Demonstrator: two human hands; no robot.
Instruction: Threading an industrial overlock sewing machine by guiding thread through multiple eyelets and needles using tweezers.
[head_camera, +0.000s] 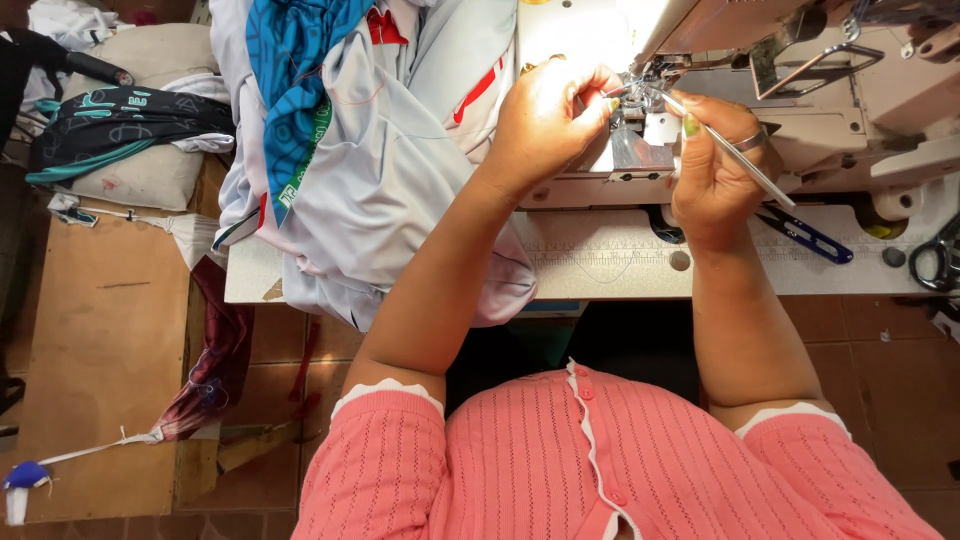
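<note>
head view: right hand (712, 172) grips slim silver tweezers (735, 155)

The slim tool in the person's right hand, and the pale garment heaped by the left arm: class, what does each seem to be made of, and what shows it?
The slim tool, held in the right hand, looks like polished metal: silvery, thin, rigid, with bright glints. The pale garment looks like smooth, light woven or knit fabric, perhaps synthetic: it drapes in soft folds with a faint sheen.
</note>
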